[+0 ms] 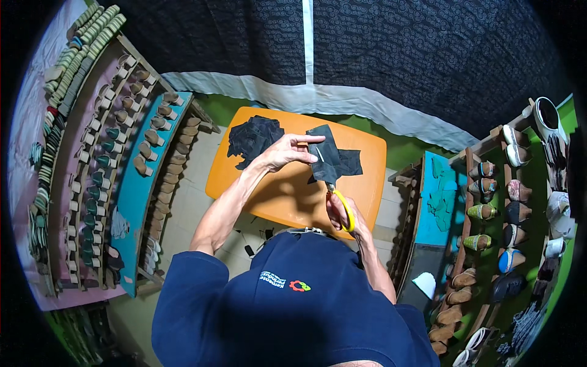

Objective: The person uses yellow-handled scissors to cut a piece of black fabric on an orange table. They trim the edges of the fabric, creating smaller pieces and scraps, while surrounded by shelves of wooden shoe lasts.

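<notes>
My left hand [290, 153] pinches the left edge of a black fabric piece [325, 160], holding it up over the orange table [238, 180]. A pale line or slit shows on that piece beside my fingertips. Yellow-handled scissors [349, 212] are gripped in my right hand [336, 211]. Their blades point away from me and meet the fabric's lower edge; how far they are apart is hidden. To the left on the table lies a crumpled heap of black fabric [257, 137]. Another black scrap [350, 163] rests just right of the held piece.
At the left, a slanted rack with a blue board [137, 183] carries rows of shoe forms. On the right are shelves of shoes [483, 211] and a blue surface with green scraps [439, 196]. A dark patterned curtain [391, 55] hangs behind the table. Dark scraps [249, 250] lie on the floor.
</notes>
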`<action>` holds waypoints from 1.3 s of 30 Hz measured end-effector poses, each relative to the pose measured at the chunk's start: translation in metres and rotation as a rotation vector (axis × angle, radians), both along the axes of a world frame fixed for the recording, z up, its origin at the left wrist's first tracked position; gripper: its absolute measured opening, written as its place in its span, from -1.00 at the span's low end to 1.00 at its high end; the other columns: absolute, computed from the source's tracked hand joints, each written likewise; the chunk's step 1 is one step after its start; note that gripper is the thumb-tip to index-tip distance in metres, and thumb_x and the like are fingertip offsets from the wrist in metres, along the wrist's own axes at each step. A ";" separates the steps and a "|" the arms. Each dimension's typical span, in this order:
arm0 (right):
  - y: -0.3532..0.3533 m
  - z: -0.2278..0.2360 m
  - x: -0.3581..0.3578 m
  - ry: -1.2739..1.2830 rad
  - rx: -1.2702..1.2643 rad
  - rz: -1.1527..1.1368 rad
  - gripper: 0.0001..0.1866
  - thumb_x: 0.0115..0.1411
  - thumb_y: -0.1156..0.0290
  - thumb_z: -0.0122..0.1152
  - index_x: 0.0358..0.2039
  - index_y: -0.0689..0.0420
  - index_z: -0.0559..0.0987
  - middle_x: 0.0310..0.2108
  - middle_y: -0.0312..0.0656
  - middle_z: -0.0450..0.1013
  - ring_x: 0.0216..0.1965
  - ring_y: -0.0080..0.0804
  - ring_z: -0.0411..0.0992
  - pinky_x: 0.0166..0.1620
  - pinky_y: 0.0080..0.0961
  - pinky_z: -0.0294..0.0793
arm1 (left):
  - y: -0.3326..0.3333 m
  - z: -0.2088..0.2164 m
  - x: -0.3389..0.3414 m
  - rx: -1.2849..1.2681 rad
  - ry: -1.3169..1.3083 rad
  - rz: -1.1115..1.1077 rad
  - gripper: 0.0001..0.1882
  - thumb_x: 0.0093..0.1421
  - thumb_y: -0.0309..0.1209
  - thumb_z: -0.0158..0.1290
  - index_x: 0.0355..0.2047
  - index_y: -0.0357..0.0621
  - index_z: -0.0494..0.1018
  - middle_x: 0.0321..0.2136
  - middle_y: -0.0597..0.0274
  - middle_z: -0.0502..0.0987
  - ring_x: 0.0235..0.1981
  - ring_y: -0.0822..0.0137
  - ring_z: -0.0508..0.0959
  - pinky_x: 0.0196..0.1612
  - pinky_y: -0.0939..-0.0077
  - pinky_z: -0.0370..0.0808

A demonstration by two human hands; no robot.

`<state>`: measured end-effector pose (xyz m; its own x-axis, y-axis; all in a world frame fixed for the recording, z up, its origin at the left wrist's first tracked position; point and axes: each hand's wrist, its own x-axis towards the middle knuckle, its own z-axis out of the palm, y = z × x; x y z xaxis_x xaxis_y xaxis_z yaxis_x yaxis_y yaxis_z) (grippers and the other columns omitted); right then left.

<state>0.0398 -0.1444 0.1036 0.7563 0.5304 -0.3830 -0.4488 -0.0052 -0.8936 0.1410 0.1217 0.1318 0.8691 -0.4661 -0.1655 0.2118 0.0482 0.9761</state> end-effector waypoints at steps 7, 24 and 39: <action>-0.001 0.003 0.000 -0.008 -0.018 -0.032 -0.45 0.35 -0.17 0.04 -0.52 0.07 0.36 -0.71 -0.42 0.19 -0.76 -0.66 0.14 -0.73 -0.60 0.17 | -0.006 -0.008 -0.006 -0.096 0.039 0.055 -0.31 0.11 -0.60 0.25 0.28 -0.24 0.32 -0.06 0.15 0.61 -0.12 0.48 0.60 0.05 0.54 0.54; -0.014 0.000 0.001 -0.015 -0.006 0.042 -0.46 0.31 -0.18 0.12 -0.56 0.01 0.34 -0.74 -0.46 0.18 -0.78 -0.69 0.12 -0.74 -0.63 0.12 | -0.003 -0.006 -0.014 -0.107 0.029 0.197 -0.47 0.17 -0.58 0.21 0.18 -0.32 0.43 -0.17 0.19 0.63 -0.21 0.51 0.60 -0.06 0.62 0.54; -0.017 0.005 0.007 0.032 -0.023 0.117 -0.44 0.33 -0.20 0.06 -0.51 0.06 0.36 -0.71 -0.43 0.18 -0.74 -0.65 0.12 -0.69 -0.58 0.13 | 0.003 0.011 -0.005 0.048 0.039 -0.079 -0.40 0.09 -0.55 0.26 0.19 -0.17 0.45 -0.15 0.23 0.63 -0.16 0.50 0.58 -0.01 0.59 0.52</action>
<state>0.0465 -0.1612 0.1088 0.6772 0.6050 -0.4187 -0.4721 -0.0792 -0.8780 0.1361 0.1245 0.1430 0.8223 -0.5239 -0.2225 0.2508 -0.0173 0.9679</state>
